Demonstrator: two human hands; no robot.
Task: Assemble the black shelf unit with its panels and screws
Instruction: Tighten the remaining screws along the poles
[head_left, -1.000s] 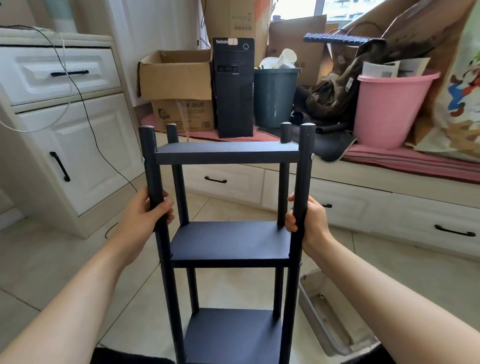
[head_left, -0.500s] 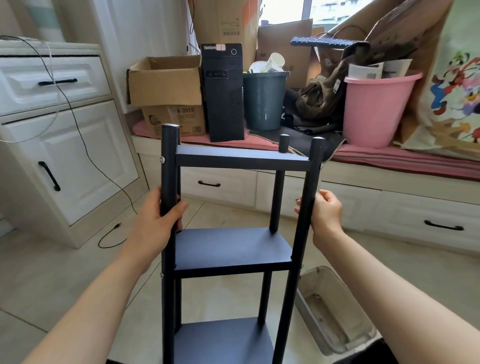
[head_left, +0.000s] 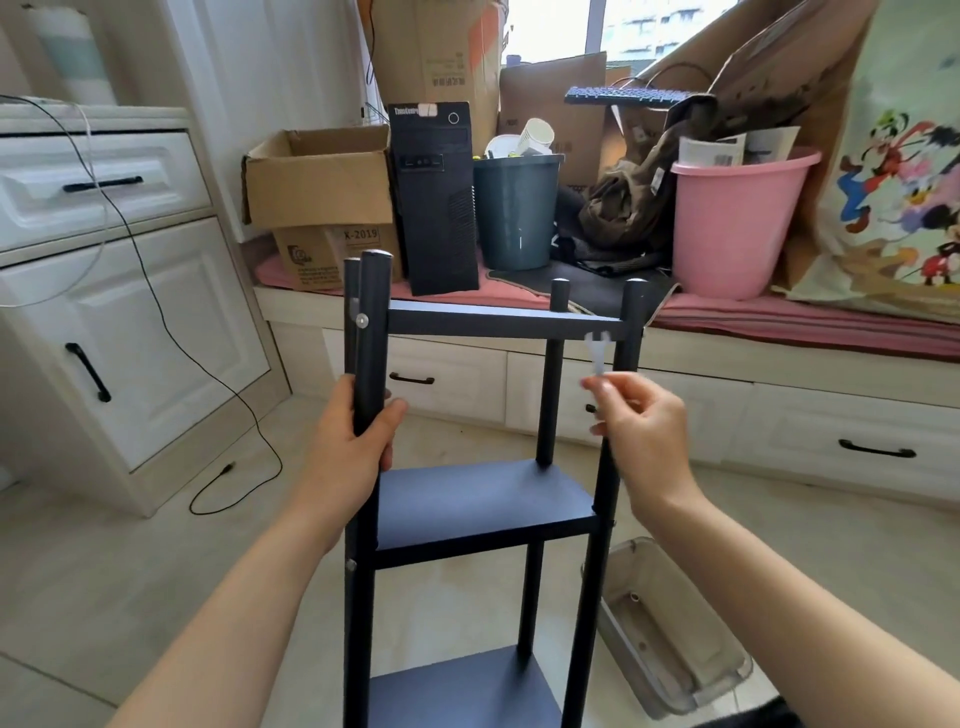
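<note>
The black shelf unit (head_left: 483, 501) stands upright on the floor in front of me, with three panels fixed between round posts. My left hand (head_left: 350, 441) grips the near left post (head_left: 373, 322) below the top panel (head_left: 498, 321). A silver screw head (head_left: 362, 320) shows on that post at top-panel height. My right hand (head_left: 641, 426) pinches a small white plastic wrench (head_left: 597, 353), held upright just left of the near right post (head_left: 626, 338), its jaw at the underside of the top panel.
A clear plastic tray (head_left: 670, 639) lies on the tiled floor right of the shelf. Behind stand a window bench with a cardboard box (head_left: 317, 182), a black computer tower (head_left: 434, 197), a dark bin (head_left: 517, 208) and a pink bucket (head_left: 737, 223). White cabinets (head_left: 119, 332) and a loose cable (head_left: 228, 467) are at the left.
The shelf has turned so the left posts line up. My right hand has let go of the right post and now holds the white wrench up by the top panel.
</note>
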